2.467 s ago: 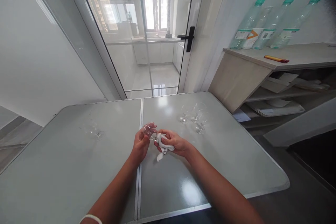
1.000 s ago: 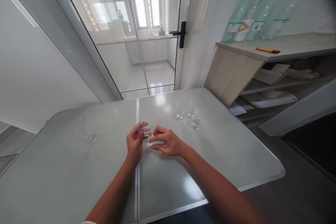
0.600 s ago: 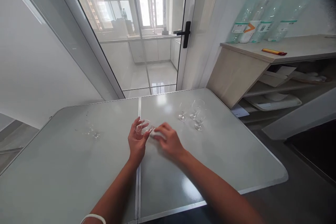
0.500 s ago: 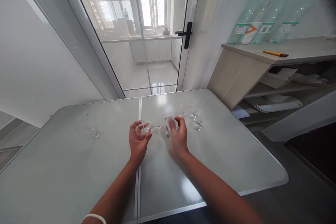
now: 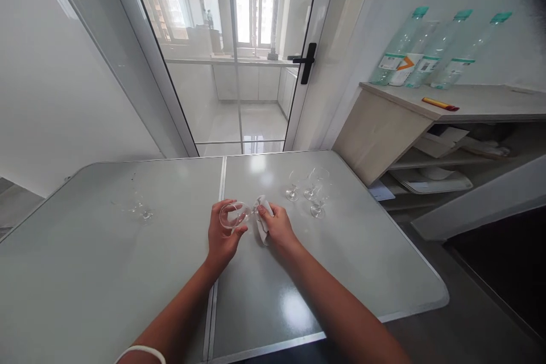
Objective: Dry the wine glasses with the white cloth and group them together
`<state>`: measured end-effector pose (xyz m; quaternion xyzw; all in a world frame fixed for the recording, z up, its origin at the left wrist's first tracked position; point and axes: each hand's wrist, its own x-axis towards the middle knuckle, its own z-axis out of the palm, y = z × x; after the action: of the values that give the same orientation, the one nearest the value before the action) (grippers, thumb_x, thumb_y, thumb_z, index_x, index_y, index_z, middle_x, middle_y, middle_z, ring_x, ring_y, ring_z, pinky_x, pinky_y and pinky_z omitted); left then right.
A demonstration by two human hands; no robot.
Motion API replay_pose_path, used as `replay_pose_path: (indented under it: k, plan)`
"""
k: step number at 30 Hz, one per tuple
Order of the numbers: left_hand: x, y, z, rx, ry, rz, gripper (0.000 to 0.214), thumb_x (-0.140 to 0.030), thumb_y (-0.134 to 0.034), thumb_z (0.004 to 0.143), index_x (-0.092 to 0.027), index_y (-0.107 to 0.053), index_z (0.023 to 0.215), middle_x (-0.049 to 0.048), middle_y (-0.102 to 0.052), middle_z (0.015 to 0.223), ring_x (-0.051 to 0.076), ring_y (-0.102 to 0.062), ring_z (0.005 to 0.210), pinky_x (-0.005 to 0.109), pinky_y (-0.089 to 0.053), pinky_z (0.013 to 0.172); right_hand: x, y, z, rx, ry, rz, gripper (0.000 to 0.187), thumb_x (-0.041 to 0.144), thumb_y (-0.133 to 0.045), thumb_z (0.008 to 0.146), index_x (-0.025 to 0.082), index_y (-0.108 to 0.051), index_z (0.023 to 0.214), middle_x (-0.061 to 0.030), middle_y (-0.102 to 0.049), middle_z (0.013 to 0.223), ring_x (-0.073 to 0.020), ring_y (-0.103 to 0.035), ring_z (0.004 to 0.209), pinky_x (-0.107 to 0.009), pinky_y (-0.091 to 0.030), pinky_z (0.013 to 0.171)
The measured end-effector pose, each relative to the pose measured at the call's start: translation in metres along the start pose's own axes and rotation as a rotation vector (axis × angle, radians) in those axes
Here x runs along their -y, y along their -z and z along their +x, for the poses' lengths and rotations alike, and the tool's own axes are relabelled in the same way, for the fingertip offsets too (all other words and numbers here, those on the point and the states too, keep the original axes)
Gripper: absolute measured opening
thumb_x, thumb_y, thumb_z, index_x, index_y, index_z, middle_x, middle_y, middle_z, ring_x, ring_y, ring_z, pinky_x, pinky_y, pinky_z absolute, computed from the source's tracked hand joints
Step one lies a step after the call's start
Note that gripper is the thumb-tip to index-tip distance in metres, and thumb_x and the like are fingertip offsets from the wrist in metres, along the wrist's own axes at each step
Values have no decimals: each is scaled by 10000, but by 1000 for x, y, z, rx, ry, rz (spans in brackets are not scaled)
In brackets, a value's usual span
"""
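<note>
My left hand (image 5: 222,237) is closed round the bowl of a small clear stemmed glass (image 5: 232,216), held on its side above the grey folding table (image 5: 128,261), rim towards me. My right hand (image 5: 277,226) is closed on a white cloth (image 5: 261,215) and presses it against the stem end of that glass. Both hands sit near the table's middle seam.
Three clear stemmed glasses (image 5: 310,190) stand upright to the right of my hands. Another glass (image 5: 143,211) stands alone at the left. A wooden shelf unit (image 5: 430,125) with plastic bottles (image 5: 426,48) is at the right; a glass door (image 5: 239,51) is behind the table.
My right hand swung out to the right with the cloth, then came back against the glass. The glass now lies with its rim turned towards me.
</note>
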<state>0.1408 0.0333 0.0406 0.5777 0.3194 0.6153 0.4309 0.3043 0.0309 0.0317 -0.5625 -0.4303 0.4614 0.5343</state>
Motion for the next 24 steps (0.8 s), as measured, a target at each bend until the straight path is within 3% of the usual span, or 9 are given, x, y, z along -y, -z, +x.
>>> replay_pose_path:
  k: [4, 7, 9, 11, 14, 19, 21, 24]
  plan:
    - [3, -1, -1, 1, -24, 6, 569, -381, -819, 799, -313, -550, 1295, 85, -460, 1324, 262, -601, 1182, 530, -612, 967, 10, 5, -4, -146, 75, -258, 441, 552, -602, 874, 177, -582, 644, 45, -451, 597, -124, -413, 586, -248, -323, 553]
    - [5, -1, -1, -31, -48, 26, 565, -384, -796, 825, -305, -536, 1321, 95, -491, 1304, 253, -614, 1159, 538, -609, 976, 22, 7, -8, -246, 262, -526, 362, 425, -603, 876, 185, -576, 606, -8, -550, 763, -153, -529, 714, -261, -432, 682]
    - [7, -1, -1, -47, -78, 71, 582, -362, -812, 811, -303, -543, 1325, 91, -492, 1295, 245, -622, 1136, 533, -615, 969, 30, 8, -14, -244, 369, -666, 144, 294, -599, 841, 182, -668, 783, -51, -596, 990, -165, -589, 820, -266, -471, 760]
    - [8, 0, -1, -81, -106, 140, 583, -335, -825, 798, -304, -559, 1316, 82, -484, 1296, 245, -624, 1141, 520, -625, 953, 36, 9, -21, -214, 372, -797, 264, 193, -556, 812, 199, -680, 1045, -72, -581, 1172, -153, -617, 802, -264, -486, 726]
    - [9, 2, 2, -149, -124, 225, 578, -324, -816, 806, -311, -555, 1321, 76, -489, 1299, 250, -630, 1153, 492, -643, 918, 44, 9, -32, -94, 289, -1050, 458, 126, -512, 794, 264, -641, 1211, -73, -541, 1345, -125, -631, 688, -272, -481, 649]
    - [9, 5, 6, -118, -102, 331, 614, -311, -827, 795, -321, -564, 1349, 71, -514, 1288, 232, -641, 1106, 425, -662, 850, 49, 2, -47, 339, 262, -1338, 713, 169, -583, 759, 401, -506, 1428, -110, -359, 1613, -189, -728, 769, -330, -535, 692]
    - [9, 5, 6, -83, -87, 356, 635, -319, -825, 796, -331, -563, 1374, 76, -523, 1285, 229, -637, 1094, 406, -660, 829, 49, -2, -50, 460, 272, -1358, 785, 201, -584, 772, 391, -400, 1511, -141, -298, 1657, -225, -747, 803, -363, -558, 710]
    - [12, 3, 5, 6, -67, 353, 667, -327, -811, 809, -348, -542, 1419, 81, -535, 1273, 225, -631, 1081, 406, -646, 837, 48, -7, -53, 520, 251, -1371, 769, 208, -562, 803, 299, -372, 1543, -187, -321, 1645, -255, -758, 833, -387, -575, 739]
